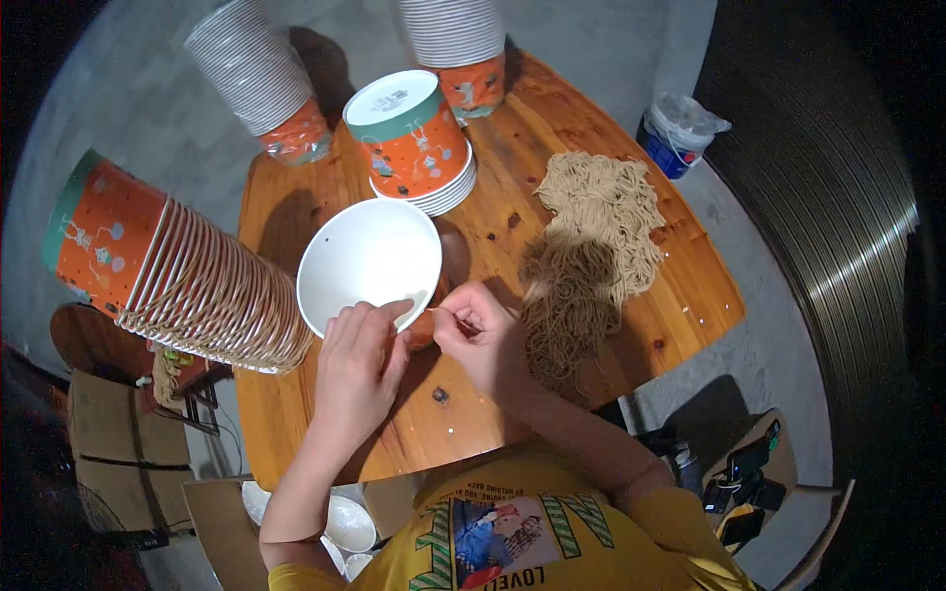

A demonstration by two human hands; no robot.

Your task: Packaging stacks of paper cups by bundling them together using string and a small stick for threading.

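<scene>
A white paper bowl [365, 258] with an orange outside stands tilted on the wooden table [591, 128], its mouth facing me. My left hand [357, 364] grips its near rim with fingers at the edge. My right hand [480, 337] is beside it, fingers pinched together at the bowl's lower right rim; I cannot tell whether it holds anything. A heap of pale and brown noodles [589, 251] lies on the table just right of my right hand.
Long stacks of nested orange-and-white paper bowls lie at the left [177, 281], back left [261, 79] and back [456, 44]; a short stack [414, 138] stands upside down behind the bowl. White lids [347, 524] sit below the table's near edge. A bucket [675, 133] stands on the floor, right.
</scene>
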